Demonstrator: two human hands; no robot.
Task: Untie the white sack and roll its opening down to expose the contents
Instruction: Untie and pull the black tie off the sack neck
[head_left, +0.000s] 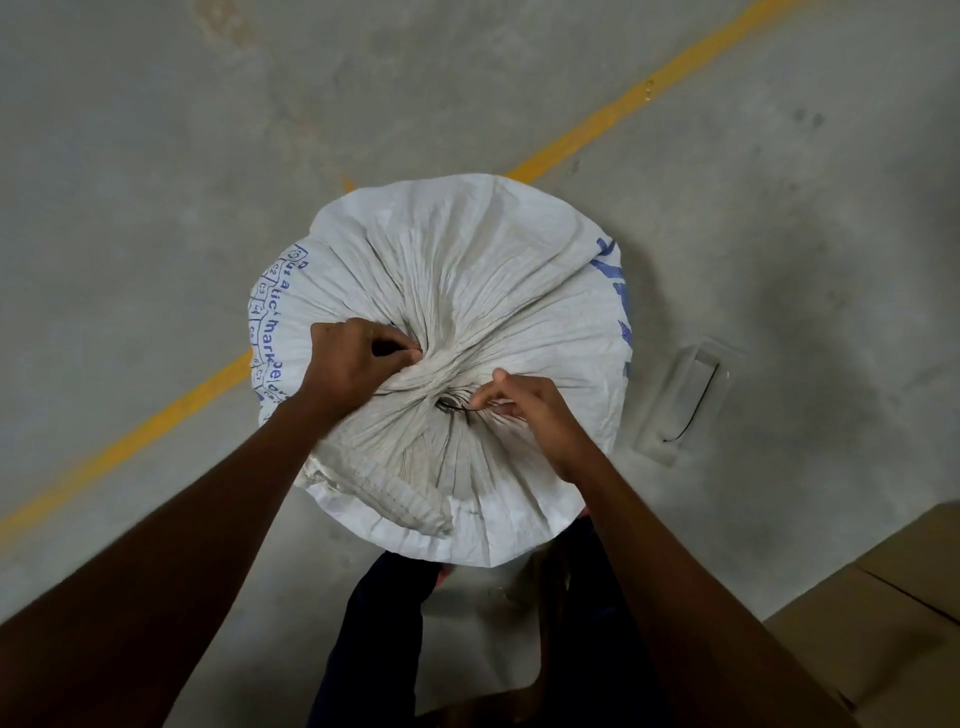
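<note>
A full white woven sack (467, 270) with blue print stands upright on the concrete floor, seen from above. Its mouth is gathered into a twisted neck (441, 387) near the middle, bound by a thin dark tie (454, 405). My left hand (353, 364) grips the bunched fabric on the left side of the neck. My right hand (524, 410) pinches the dark tie just right of the knot. The loose end of the sack's opening (395, 493) lies folded flat towards me. The contents are hidden.
A yellow painted line (623, 104) crosses the grey floor diagonally behind the sack. A clear plastic piece with a dark cord (685, 405) lies on the floor to the right. A cardboard box (893, 613) stands at the lower right. My legs (467, 649) are below the sack.
</note>
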